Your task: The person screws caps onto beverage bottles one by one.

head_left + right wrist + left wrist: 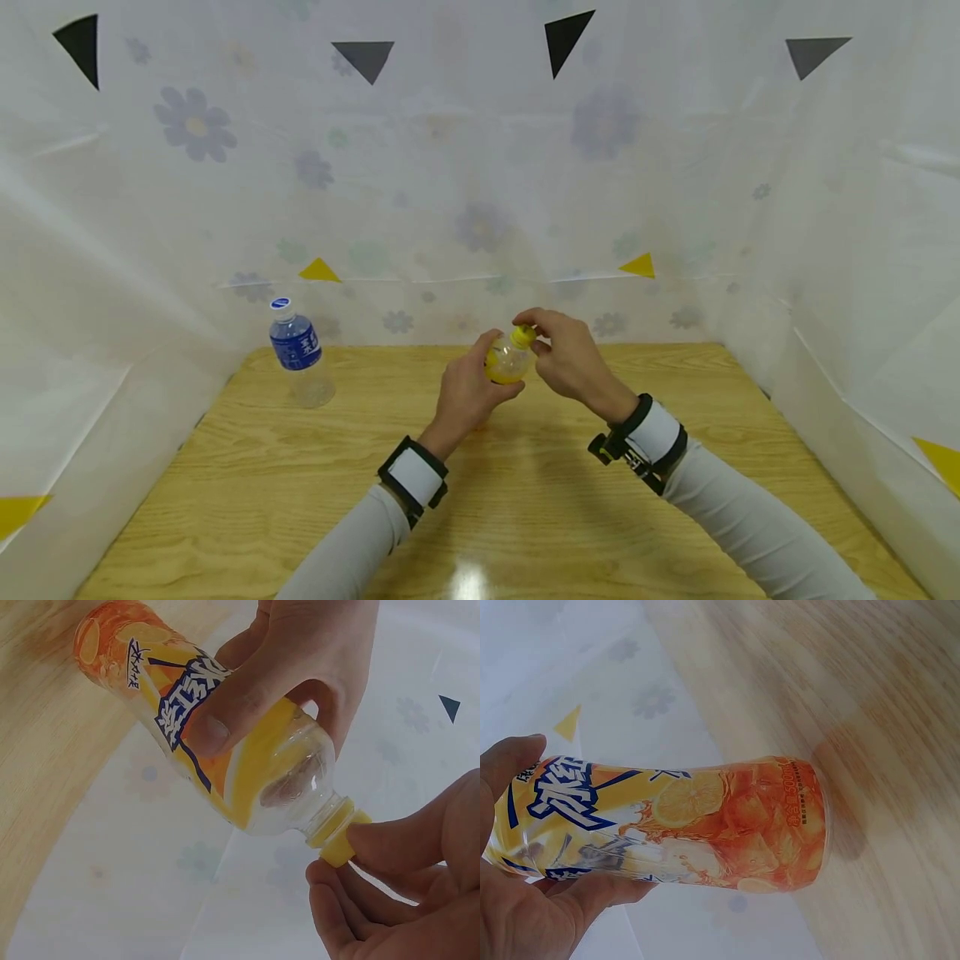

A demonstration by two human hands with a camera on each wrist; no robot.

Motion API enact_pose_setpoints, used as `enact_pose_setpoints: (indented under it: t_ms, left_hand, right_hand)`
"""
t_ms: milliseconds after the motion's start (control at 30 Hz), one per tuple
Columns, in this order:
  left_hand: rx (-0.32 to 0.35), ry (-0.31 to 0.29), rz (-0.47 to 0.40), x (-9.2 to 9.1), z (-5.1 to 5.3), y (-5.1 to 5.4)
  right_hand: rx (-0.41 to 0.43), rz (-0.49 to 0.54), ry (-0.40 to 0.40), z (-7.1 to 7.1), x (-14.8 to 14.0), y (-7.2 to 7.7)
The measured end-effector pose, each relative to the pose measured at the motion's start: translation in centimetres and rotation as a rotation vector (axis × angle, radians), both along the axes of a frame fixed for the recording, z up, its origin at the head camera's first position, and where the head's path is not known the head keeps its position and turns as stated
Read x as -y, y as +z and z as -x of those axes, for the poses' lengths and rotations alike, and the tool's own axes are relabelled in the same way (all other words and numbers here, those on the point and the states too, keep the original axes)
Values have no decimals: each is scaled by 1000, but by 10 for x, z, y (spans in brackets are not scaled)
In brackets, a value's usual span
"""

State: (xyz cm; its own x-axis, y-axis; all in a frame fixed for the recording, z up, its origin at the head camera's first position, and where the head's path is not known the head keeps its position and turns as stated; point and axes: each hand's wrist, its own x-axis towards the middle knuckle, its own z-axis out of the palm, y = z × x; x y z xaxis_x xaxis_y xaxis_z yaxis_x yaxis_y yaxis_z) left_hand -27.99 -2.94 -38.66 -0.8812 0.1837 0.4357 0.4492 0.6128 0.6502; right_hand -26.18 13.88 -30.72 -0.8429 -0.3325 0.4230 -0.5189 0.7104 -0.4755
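Note:
An iced tea bottle (202,727) with a yellow and orange label is held over the table in my left hand (465,390). Thumb and fingers wrap around its upper body, and it looks clear inside near the neck. The bottle leans, its base (810,825) close to the tabletop; whether it touches, I cannot tell. At the mouth, my right hand (572,360) pinches the yellow cap (343,844) between thumb and fingers. A narrow gap shows between the cap and the yellow ring (330,822) on the neck.
A clear water bottle (300,354) with a blue label stands upright at the left of the wooden table (247,500). White flower-patterned sheeting (480,167) encloses the back and sides, with black, grey and yellow triangles on it.

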Motion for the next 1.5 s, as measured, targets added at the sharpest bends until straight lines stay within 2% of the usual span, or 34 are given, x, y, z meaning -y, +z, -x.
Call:
enact_pose_setpoints:
  t_ms: [400,667,833,967,1233,1367,1500]
  left_hand:
    - [17,2,-6,1,1,0]
    - [22,9,-3,0,1,-1]
    - [30,4,-2,1,0,0]
    - [22,-4,2,2,-1,2]
    - [5,-2,3,1,0,2]
    - [-1,3,-5,1,0,1]
    - [-7,-4,-6,1,0,0]
  right_hand:
    - [5,7,-94,3,0,-3]
    - [-52,-7,-106,7,-2,-10]
    - [-28,-33,-117,5,0,-8]
    - [-16,-65,-100,2,1,-4]
    - [-22,-45,1,0,1,1]
    - [4,-30,13,-2,2,1]
    - [-10,-26,8,-3,4,1]
